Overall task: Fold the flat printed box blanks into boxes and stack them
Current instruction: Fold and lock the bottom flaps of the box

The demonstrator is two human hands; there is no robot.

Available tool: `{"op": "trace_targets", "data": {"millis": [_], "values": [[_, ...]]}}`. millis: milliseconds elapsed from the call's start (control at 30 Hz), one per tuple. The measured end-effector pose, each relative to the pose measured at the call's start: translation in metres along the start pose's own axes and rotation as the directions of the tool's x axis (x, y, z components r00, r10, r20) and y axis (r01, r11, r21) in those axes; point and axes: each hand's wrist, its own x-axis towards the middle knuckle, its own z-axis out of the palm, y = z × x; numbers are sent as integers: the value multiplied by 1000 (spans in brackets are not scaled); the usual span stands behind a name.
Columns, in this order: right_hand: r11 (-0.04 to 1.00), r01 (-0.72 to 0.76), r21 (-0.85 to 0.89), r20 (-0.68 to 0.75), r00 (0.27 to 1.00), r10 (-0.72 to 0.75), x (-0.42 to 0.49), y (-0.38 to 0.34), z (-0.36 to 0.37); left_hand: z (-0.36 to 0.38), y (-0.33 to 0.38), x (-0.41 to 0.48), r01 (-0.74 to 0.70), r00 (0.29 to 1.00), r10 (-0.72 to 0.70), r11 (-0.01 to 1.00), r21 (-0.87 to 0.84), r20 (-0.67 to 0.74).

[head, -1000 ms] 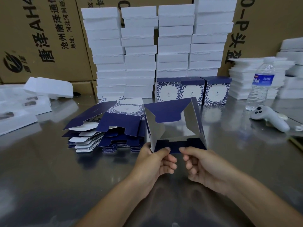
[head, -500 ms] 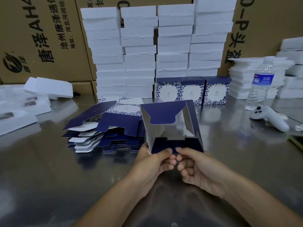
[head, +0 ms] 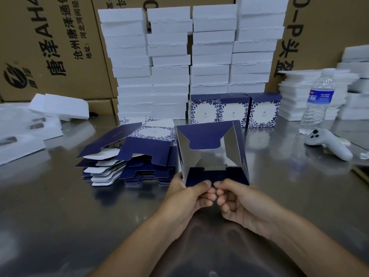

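Observation:
A half-formed navy box blank point(head: 211, 152) stands open as a tube in front of me, silver inside, flaps loose at its far and near ends. My left hand point(head: 189, 194) pinches its near bottom flap at the left. My right hand point(head: 239, 200) pinches the same flap at the right, thumbs almost touching. A pile of flat blue-and-white printed blanks point(head: 127, 156) lies just left of the box. Three finished floral boxes point(head: 235, 109) stand in a row behind it.
Tall stacks of white foam blocks point(head: 189, 56) line the back, with brown cartons point(head: 50, 47) behind. More foam pieces point(head: 299, 92) sit at right beside a water bottle point(head: 317, 102) and a white controller point(head: 329, 142). The steel table point(head: 60, 216) is reflective.
Both hands have slid together along the near flap until the thumbs nearly meet, and the box has shifted slightly left and lower.

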Motion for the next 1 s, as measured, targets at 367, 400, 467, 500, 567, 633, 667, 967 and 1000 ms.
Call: {"op": "trace_targets", "data": {"millis": [367,400,467,500,567,633,667,967,1000], "values": [[1000,-25,18,-36,999,25,2,-5,-7,-2,4,1,-6,999,7,1000,20,-48],[999,-28,25,-42,999,29,2,-6,-8,-2,4,2,-3,998,4,1000,16,-56],[999,-30,39,-60,998,33,3,-8,-10,-4,5,5,8,997,-7,1000,10,-80],[999,-31,39,-68,997,34,3,-9,-11,-6,6,6,13,996,-11,1000,21,-85],[999,-32,28,-81,996,35,3,-9,-12,-7,6,5,19,996,-14,998,55,-90],[998,-35,48,-106,994,40,3,-10,-12,-9,7,6,22,995,-15,997,71,-101],[997,-36,74,-123,991,45,3,-11,-12,-11,8,7,23,994,-15,997,70,-107],[965,105,-239,-261,951,-168,3,-11,-14,-15,11,7,-43,991,71,973,226,-114],[889,165,-427,-291,906,-307,4,-10,-16,-16,11,7,-90,984,135,938,334,-114]]}}
